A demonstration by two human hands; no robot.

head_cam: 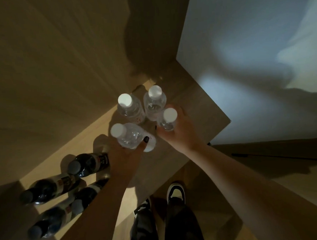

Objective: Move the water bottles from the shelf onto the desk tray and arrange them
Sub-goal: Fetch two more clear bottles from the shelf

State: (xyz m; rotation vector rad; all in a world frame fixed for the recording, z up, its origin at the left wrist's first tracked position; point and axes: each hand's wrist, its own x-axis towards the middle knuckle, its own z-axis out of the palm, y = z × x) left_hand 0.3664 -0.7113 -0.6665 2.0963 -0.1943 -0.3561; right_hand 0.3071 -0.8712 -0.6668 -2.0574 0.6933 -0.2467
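Early going: the left hand point(126, 155) has its fingers wrapped round one water bottle point(131, 136) and the right hand point(175, 130) round another point(168, 119); two bottles point(129, 108) wait on the shelf point(98, 127) mid-frame, no tray visible.

On the pale wooden shelf point(92, 138) 4 clear plastic water bottles with white caps stand close together near its right end. 2 bottles point(130, 108) point(154, 101) stand side by side at the back. The left hand point(126, 155) holds the front-left bottle point(129, 136). The right hand point(177, 131) holds the front-right bottle point(168, 119). 4 dark bottles with grey caps point(86, 164) stand to the left. 2 shoes point(176, 191) are on the floor below.
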